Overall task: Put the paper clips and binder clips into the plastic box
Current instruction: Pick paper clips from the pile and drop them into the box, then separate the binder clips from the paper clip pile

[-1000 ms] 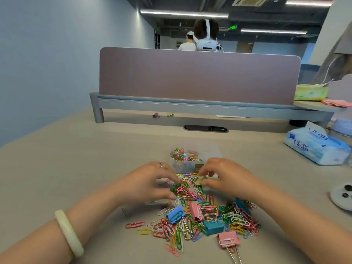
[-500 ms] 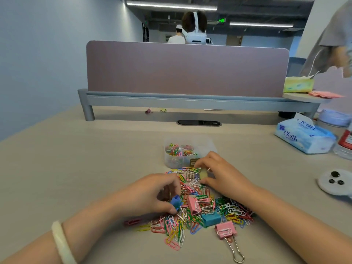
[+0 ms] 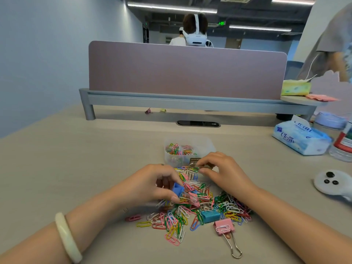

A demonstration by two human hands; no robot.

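Observation:
A heap of coloured paper clips (image 3: 192,210) lies on the desk in front of me, with binder clips mixed in: a teal one (image 3: 210,216) and a pink one (image 3: 224,226) with long wire handles. My left hand (image 3: 152,185) pinches a blue binder clip (image 3: 178,189) just above the heap. My right hand (image 3: 221,171) holds a few paper clips (image 3: 190,169) at the heap's far edge, right beside the clear plastic box (image 3: 205,144). The box holds many coloured clips on its left side.
A tissue pack (image 3: 301,138) and a bottle (image 3: 342,145) stand at the right, a white round device (image 3: 331,181) nearer. Two stray clips (image 3: 148,111) lie under the grey partition (image 3: 186,71). Another person's arm (image 3: 337,60) is at the far right.
My left hand has come back from near the box to the heap and picked up the blue binder clip. My right hand stays at the heap's far edge, fingering clips.

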